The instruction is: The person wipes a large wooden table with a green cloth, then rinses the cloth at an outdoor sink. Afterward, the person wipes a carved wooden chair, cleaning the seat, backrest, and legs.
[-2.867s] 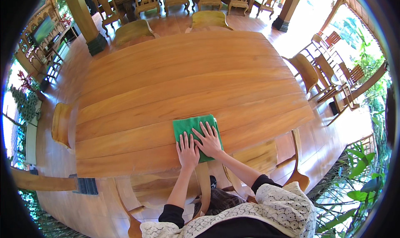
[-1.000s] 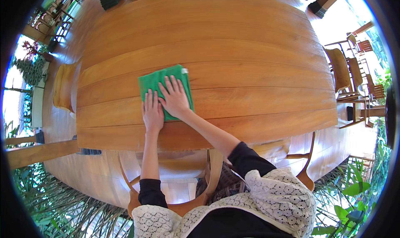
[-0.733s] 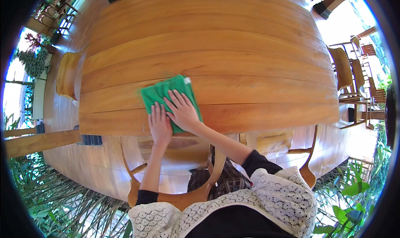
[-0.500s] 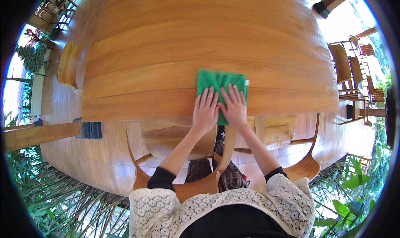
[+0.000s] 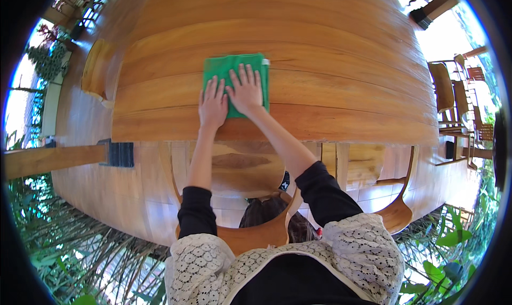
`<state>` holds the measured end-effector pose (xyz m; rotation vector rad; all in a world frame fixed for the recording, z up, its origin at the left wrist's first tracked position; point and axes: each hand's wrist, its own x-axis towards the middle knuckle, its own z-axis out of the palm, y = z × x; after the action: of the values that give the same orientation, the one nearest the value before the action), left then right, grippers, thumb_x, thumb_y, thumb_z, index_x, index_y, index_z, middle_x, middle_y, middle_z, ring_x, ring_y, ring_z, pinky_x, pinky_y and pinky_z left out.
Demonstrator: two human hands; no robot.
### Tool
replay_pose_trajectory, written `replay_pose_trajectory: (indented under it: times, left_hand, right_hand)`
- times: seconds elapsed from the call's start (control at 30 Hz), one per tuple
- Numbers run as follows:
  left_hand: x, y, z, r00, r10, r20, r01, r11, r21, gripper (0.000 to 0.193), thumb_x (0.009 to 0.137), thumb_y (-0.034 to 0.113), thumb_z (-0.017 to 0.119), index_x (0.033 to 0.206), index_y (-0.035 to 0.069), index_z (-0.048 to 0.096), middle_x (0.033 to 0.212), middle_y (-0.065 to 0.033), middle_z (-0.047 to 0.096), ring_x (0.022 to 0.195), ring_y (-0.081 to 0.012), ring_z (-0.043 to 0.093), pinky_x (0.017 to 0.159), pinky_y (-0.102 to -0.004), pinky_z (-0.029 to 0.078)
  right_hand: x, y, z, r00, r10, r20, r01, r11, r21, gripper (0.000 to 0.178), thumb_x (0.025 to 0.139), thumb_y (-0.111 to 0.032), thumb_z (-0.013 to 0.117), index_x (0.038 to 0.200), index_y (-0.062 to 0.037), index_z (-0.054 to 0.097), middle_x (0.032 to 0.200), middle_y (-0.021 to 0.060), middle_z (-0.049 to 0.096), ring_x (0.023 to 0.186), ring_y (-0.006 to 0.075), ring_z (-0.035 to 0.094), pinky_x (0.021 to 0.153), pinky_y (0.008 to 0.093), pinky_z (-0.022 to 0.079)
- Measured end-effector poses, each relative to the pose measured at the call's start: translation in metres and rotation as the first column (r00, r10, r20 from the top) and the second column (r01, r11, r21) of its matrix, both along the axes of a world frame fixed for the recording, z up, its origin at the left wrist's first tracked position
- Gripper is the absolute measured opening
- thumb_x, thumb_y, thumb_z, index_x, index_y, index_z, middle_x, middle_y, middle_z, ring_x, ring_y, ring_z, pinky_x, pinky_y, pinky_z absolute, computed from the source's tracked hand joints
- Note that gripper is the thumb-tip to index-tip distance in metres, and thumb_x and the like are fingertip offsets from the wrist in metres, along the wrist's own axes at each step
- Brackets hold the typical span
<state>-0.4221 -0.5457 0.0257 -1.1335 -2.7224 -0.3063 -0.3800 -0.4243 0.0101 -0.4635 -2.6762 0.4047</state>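
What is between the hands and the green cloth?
Nothing visible. The left hand and right hand both lie flat right on the green cloth, which is spread on the wooden table.

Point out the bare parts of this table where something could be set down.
The wooden table is bare almost everywhere: the wide stretch right of the green cloth, the planks beyond it, and a narrower strip to its left. The only crowded spot is at the near edge, where the left hand and right hand lie flat on the cloth.
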Motion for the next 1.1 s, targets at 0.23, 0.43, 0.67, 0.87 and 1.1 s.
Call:
replay_pose_trajectory:
  times: [0.23,0.43,0.67,0.87,1.1]
  left_hand:
    - [0.068,-0.129,0.004,0.978,0.204,0.032,-0.202,0.978,-0.054,0.044,0.090,0.025,0.033,0.130,0.009,0.031,0.138,-0.0116,0.022,0.128,-0.0275,0.020,0.102,-0.0429,0.018]
    - [0.044,-0.122,0.001,0.981,0.193,0.013,-0.193,0.981,0.003,0.044,0.089,0.028,0.033,0.129,0.008,0.033,0.138,-0.0126,0.023,0.127,-0.0284,0.021,0.102,-0.0433,0.019]
    - [-0.083,-0.148,-0.005,0.984,0.173,-0.046,-0.169,0.983,0.070,0.044,0.088,0.031,0.034,0.128,0.012,0.036,0.136,-0.0095,0.027,0.126,-0.0236,0.025,0.102,-0.0423,0.019]
    - [-0.144,-0.230,-0.003,0.983,0.170,-0.075,-0.163,0.982,0.101,0.043,0.088,0.030,0.033,0.128,0.013,0.037,0.136,-0.0084,0.028,0.126,-0.0220,0.026,0.102,-0.0424,0.019]
    - [-0.114,-0.290,-0.005,0.989,0.122,-0.088,-0.121,0.992,0.020,0.044,0.088,0.029,0.034,0.128,0.009,0.036,0.137,-0.0103,0.026,0.127,-0.0241,0.022,0.103,-0.0424,0.015]
  right_hand:
    - [0.053,-0.111,0.011,0.930,0.360,-0.066,-0.366,0.925,-0.100,0.049,0.085,-0.038,0.040,0.128,-0.0132,0.036,0.136,0.0136,0.026,0.127,0.0298,0.021,0.102,0.0438,0.017]
    - [0.033,-0.109,0.011,0.949,0.315,-0.014,-0.315,0.949,-0.024,0.046,0.086,-0.036,0.039,0.128,-0.0160,0.036,0.136,0.0106,0.028,0.126,0.0279,0.023,0.102,0.0416,0.018]
    - [-0.087,-0.149,0.007,0.988,0.157,-0.008,-0.155,0.983,0.097,0.046,0.088,-0.037,0.033,0.130,-0.0176,0.033,0.136,0.0114,0.026,0.126,0.0288,0.022,0.103,0.0433,0.016]
    - [-0.152,-0.235,0.005,0.993,0.108,-0.039,-0.104,0.990,0.097,0.046,0.088,-0.037,0.033,0.128,-0.0160,0.035,0.136,0.0126,0.026,0.128,0.0280,0.020,0.104,0.0431,0.012]
    - [-0.105,-0.285,0.024,0.975,0.217,-0.054,-0.216,0.976,0.032,0.044,0.085,-0.034,0.043,0.126,-0.0183,0.040,0.134,0.0099,0.032,0.124,0.0254,0.028,0.102,0.0403,0.022]
